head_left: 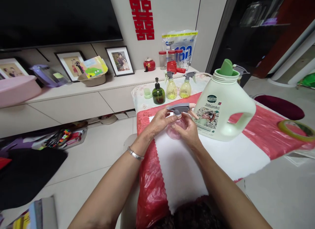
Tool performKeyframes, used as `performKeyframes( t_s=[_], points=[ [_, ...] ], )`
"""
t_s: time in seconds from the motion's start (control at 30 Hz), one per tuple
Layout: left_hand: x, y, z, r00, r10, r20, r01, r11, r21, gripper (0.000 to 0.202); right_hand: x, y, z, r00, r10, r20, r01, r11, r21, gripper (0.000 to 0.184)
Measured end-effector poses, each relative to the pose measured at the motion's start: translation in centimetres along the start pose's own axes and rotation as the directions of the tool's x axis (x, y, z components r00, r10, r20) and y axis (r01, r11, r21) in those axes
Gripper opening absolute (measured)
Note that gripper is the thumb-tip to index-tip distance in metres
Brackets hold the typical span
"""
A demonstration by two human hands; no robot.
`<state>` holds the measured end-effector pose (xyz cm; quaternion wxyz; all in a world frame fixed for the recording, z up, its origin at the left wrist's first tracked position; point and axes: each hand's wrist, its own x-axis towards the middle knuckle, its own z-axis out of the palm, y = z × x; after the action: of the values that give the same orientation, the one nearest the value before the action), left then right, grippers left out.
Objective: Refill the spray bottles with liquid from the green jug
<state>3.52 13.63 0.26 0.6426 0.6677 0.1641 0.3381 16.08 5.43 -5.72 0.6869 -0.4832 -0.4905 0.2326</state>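
Illumination is indoor, diffuse and moderately bright; the source lies out of view. The white scallop-edged cloth (233, 156) is the brightest surface, with a soft grey shadow below the hands. Specular glare breaks up the crinkled red plastic sheet (151, 189). The black flat television screen (56, 17) and the recess beneath the pale low cabinet (61, 111) read very dark. Wide-angle distortion tilts and stretches the periphery, notably the round yellow tape roll (296, 130). Large print on the pale-green plastic jug (226, 107) is legible; its smallest print is not.
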Motion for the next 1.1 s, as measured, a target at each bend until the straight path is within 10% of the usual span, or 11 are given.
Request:
performKeyframes(
  t_s=[0.47,0.77,1.1],
  points=[
    [0.4,-1.4,0.9,0.995,0.043,-0.085,-0.051,0.994,-0.093,0.047,0.0,0.4,-0.1,1.0,-0.022,0.008,0.022,1.0,0.011,0.053],
    [1.1,-1.6,-0.9,0.988,0.018,0.153,-0.006,0.997,-0.08,0.041,0.1,-0.4,-0.2,1.0,-0.009,0.019,0.009,1.0,0.005,0.051],
    [0.6,-0.7,0.6,0.997,0.022,-0.069,-0.027,0.997,-0.074,0.04,-0.1,0.5,-0.1,0.999,0.033,-0.014,-0.033,0.999,0.022,0.055]
  ],
)
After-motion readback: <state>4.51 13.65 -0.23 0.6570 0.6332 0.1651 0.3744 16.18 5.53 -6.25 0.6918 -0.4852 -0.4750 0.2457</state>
